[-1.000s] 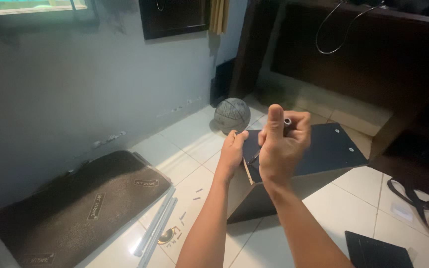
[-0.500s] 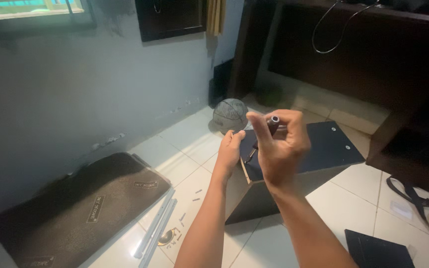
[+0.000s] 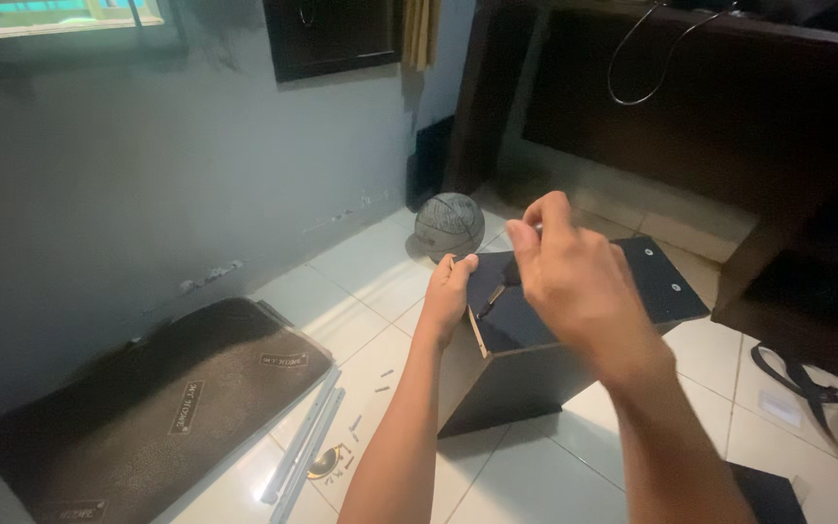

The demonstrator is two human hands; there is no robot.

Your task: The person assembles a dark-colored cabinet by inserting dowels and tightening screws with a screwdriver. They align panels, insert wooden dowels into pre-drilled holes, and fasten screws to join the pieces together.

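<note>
While my left hand (image 3: 450,291) grips the near edge of the dark wooden panel box (image 3: 574,320) on the tiled floor (image 3: 361,272), my right hand (image 3: 574,277) pinches a small dark tool (image 3: 508,277) above it. Labelled dark mat (image 3: 147,408) lies left; grey ball (image 3: 449,225) beyond.

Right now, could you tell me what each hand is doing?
Left hand: gripping the dark box's edge.
Right hand: closed on a small dark tool.
</note>
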